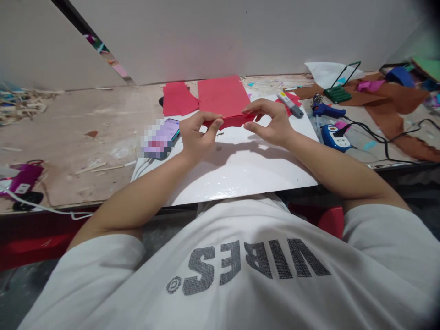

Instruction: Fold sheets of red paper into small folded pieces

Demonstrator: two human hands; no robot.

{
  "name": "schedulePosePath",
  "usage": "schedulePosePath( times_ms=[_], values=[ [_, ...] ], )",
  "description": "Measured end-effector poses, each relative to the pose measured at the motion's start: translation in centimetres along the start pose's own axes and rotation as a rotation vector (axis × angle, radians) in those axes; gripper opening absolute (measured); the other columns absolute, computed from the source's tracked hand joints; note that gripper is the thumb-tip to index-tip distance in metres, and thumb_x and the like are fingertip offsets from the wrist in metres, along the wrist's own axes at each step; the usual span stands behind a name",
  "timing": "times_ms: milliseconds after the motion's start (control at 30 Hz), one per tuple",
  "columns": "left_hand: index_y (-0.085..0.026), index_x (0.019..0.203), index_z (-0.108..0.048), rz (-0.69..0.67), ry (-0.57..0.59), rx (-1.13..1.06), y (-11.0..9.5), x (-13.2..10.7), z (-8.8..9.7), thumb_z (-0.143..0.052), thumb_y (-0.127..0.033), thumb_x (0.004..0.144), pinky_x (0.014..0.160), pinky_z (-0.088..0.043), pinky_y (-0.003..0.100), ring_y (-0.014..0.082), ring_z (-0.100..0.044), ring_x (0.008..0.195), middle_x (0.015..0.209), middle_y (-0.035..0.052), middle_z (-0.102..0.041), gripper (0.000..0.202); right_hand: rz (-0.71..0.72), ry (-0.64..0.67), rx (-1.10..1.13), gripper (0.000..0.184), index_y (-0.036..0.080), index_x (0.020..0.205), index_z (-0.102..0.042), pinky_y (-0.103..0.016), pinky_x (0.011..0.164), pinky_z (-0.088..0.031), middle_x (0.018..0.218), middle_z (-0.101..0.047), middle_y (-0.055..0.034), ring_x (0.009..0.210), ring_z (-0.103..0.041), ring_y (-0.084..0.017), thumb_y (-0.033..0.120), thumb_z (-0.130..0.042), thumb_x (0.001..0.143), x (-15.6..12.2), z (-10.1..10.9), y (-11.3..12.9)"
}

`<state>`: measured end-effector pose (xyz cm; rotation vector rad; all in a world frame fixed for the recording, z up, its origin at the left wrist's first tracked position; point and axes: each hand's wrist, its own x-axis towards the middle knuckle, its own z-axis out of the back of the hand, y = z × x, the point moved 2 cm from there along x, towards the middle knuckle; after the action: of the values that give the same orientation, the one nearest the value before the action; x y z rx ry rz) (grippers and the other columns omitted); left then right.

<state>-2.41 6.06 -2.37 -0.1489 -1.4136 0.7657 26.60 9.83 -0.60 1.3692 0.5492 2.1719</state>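
A red sheet of paper point(222, 96) lies over the far part of a white board point(240, 169) on the workbench, its near edge folded up. My left hand point(196, 135) pinches the left end of that folded edge, thumb and fingers closed on it. My right hand point(268, 120) pinches the right end in the same way. Both forearms rest over the white board. A second red sheet point(178, 98) lies flat just left of the held one.
A phone point(164, 136) lies by my left hand. Right of the board are a utility knife point(290, 104), a blue glue gun point(326, 110), a blue power strip point(335, 137) with black cables, and brown felt pieces point(395, 105). A purple object point(24, 178) sits at far left.
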Motion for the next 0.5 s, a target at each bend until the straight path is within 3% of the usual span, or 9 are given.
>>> schedulePosePath(
  times_ms=[133,300,500],
  values=[
    [-0.032,0.109,-0.094,-0.043,-0.037,-0.053,-0.2,-0.4,-0.3,-0.087,-0.084,0.116,0.074,-0.07,0.042,0.024,-0.086,0.079,0.093,0.0044,-0.092,0.053,-0.038,0.011,0.058,0.046,0.026,0.122,-0.089,-0.038,0.08,-0.076,0.103,-0.09,-0.005,0.087,-0.085,-0.023,0.066,-0.104,0.106,-0.3,-1.0,0.0],
    [-0.04,0.123,-0.096,-0.035,0.099,-0.215,-0.2,-0.6,-0.6,-0.084,-0.07,0.12,0.098,-0.081,0.058,0.035,-0.097,0.109,0.117,0.0101,-0.097,0.032,-0.076,0.013,0.101,0.034,0.024,0.116,-0.087,-0.041,0.081,-0.078,0.1,-0.088,-0.0056,0.084,-0.088,-0.024,0.056,-0.095,0.114,-0.7,-1.5,0.6],
    [-0.037,0.11,-0.093,0.024,0.175,-0.19,-0.3,-0.8,-0.9,-0.084,-0.077,0.116,0.091,-0.081,0.053,0.034,-0.096,0.104,0.112,0.0098,-0.096,0.041,-0.055,0.055,0.118,0.033,0.026,0.119,-0.088,-0.044,0.087,-0.08,0.108,-0.09,-0.0066,0.089,-0.09,-0.025,0.058,-0.093,0.116,-1.1,-1.8,0.9]
  ],
)
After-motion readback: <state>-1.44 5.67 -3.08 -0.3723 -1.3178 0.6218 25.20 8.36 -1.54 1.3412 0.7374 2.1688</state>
